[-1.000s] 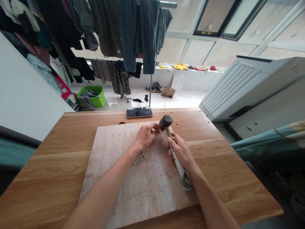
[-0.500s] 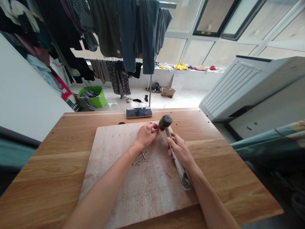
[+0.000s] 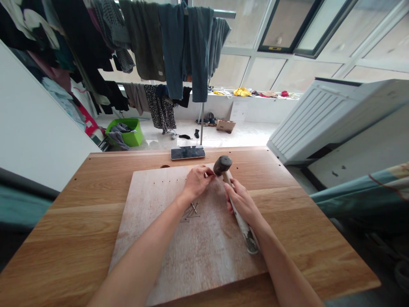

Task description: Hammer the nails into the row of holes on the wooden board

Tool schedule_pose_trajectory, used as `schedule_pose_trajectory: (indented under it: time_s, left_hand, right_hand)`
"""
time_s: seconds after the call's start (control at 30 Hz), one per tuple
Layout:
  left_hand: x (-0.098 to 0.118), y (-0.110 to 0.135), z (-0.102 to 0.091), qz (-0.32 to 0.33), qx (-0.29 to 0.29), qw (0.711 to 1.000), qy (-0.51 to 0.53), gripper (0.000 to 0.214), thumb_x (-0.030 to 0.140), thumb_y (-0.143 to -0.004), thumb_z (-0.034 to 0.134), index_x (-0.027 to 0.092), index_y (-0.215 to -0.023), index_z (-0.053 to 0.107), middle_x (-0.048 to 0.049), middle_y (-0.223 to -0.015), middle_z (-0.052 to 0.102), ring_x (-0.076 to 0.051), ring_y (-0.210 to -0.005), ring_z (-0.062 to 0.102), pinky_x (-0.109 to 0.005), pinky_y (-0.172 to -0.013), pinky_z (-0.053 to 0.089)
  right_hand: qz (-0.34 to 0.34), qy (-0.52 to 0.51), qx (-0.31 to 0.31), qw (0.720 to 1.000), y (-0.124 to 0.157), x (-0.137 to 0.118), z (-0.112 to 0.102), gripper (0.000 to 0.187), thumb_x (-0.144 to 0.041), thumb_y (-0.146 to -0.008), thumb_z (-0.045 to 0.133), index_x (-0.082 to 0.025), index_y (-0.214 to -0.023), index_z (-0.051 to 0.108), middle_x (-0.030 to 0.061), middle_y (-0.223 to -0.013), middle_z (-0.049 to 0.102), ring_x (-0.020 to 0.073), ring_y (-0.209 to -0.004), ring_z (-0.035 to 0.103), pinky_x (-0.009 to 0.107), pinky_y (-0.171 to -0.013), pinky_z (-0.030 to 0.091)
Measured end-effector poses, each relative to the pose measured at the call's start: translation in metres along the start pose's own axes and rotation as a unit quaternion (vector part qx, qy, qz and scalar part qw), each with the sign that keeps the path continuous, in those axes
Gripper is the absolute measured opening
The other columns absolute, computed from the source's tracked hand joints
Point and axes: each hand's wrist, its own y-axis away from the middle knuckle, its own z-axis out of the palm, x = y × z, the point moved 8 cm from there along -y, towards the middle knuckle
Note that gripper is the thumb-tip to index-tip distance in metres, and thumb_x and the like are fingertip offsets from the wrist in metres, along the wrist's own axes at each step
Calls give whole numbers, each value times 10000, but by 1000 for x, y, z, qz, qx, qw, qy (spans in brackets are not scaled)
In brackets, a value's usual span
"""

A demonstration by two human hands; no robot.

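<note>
My right hand (image 3: 240,198) is wrapped around the pale, worn handle of a hammer (image 3: 223,165), whose dark, thick head hovers by the fingertips of my left hand (image 3: 198,180). The left thumb and fingers are pinched together near the far edge of a wooden board (image 3: 191,256). Whatever sits between them is too small and covered to make out. Several loose nails (image 3: 191,213) lie in a small pile on the board, partly behind my left forearm. Along the far left of the board runs a row of small dark marks (image 3: 162,181).
The board rests on a brown wooden table (image 3: 303,230). A phone (image 3: 188,152) is at the table's far edge. Clothes (image 3: 174,51) hang beyond it, over a green basket (image 3: 128,132). To the right stands a white ribbed appliance (image 3: 306,119).
The view has shifted slightly. Both hands keep nearly the same pose, with the hammer head still beside the left fingertips.
</note>
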Motion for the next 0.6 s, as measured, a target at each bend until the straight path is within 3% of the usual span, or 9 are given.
schedule_pose_trajectory:
  time_s: [0.23,0.4,0.6]
  left_hand:
    - [-1,-2,0,-26,2,999,-23,50,201,-817,739,205,-825,788,-7,-809,735,-150,-738,671,-254,-715,499]
    - [-1,-2,3,-46,-19,998,-44,81,246,-880,713,178,-890,755,-26,-878,744,-157,-798,677,-313,-787,536]
    - [-5,-3,11,-63,-65,993,-73,237,366,-967,630,158,-1075,668,-55,-1065,699,-180,-918,681,-389,-834,580]
  right_hand:
    - [54,-16,-52,997,-10,1,5,242,-478,-926,522,-260,-927,417,-110,-527,510,119,-324,513,193,-291,388]
    - [55,23,-26,998,-12,-3,1,271,-480,-922,556,-248,-869,426,-101,-509,507,100,-335,487,177,-305,373]
    - [27,70,32,997,-7,-13,-13,310,-518,-964,449,-220,-902,503,-116,-461,423,80,-304,408,167,-295,338]
